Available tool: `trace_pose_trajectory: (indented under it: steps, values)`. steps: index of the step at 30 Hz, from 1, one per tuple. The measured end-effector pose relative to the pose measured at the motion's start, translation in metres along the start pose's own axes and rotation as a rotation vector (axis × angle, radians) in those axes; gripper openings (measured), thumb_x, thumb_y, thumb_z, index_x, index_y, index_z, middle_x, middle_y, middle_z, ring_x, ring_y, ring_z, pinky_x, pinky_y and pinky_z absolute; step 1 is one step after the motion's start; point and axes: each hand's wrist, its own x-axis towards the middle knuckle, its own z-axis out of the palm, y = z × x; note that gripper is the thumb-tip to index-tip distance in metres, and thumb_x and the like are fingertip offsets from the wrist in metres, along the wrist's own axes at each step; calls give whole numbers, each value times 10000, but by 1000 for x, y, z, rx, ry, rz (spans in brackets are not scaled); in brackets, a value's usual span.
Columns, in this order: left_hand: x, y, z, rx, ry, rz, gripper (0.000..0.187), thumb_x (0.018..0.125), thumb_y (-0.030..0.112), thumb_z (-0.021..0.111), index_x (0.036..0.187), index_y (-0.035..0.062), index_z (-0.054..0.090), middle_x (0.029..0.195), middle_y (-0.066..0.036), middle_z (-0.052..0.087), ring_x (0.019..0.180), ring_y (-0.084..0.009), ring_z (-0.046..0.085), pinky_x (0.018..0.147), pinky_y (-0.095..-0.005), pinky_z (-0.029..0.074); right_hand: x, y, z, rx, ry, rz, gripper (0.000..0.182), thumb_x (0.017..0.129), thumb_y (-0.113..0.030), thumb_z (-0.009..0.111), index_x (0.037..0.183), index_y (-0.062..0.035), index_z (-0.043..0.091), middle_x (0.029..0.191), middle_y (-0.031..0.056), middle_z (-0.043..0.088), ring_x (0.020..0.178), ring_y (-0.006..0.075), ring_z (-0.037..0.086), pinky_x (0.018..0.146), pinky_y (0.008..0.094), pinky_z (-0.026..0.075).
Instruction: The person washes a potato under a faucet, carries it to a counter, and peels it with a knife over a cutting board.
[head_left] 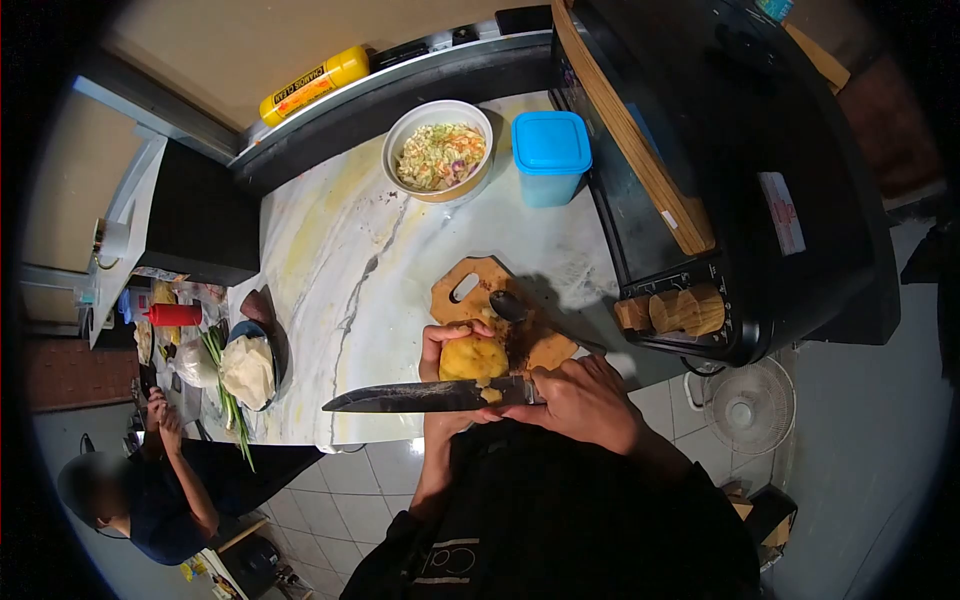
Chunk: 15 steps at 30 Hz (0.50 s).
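Note:
My left hand is wrapped round a yellow potato, its fingers over the far side. My right hand grips the handle of a large kitchen knife. The broad blade points left and lies across the near side of the potato, and small yellow bits cling to it. Below both hands is a wooden cutting board with a slot handle. A dark spoon rests on the board, partly in shadow. The blade hides part of my left palm.
At the back are a bowl of shredded vegetables and a blue-lidded container. A black oven borders the right. Spring onions and a dark bowl sit left. Another person works at lower left.

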Motion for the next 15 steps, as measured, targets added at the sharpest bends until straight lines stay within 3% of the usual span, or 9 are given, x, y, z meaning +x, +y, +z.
trace_pose_trajectory:
  steps: [9,12,15]
  values:
    - [0,4,7,-40,20,-4,960,550,455,936,1219,73,364,1160,-146,519,1110,-214,518,940,-346,442,-3,3,3,38,-19,32,568,852,-580,623,717,-29,639,605,150,613,632,333,661,610,432,525]
    - [0,8,9,-69,15,-43,1002,532,445,945,1245,71,348,1159,-153,535,1116,-227,536,936,-354,459,-5,0,-1,47,-54,85,504,799,-509,704,734,-18,611,639,155,627,661,366,653,617,458,505]
    - [-1,15,9,-93,1,-133,1010,513,400,955,1247,62,350,1141,-161,555,1074,-228,564,907,-348,478,-5,1,-2,57,-78,98,490,795,-498,708,727,-23,610,623,158,621,637,371,648,609,462,501]
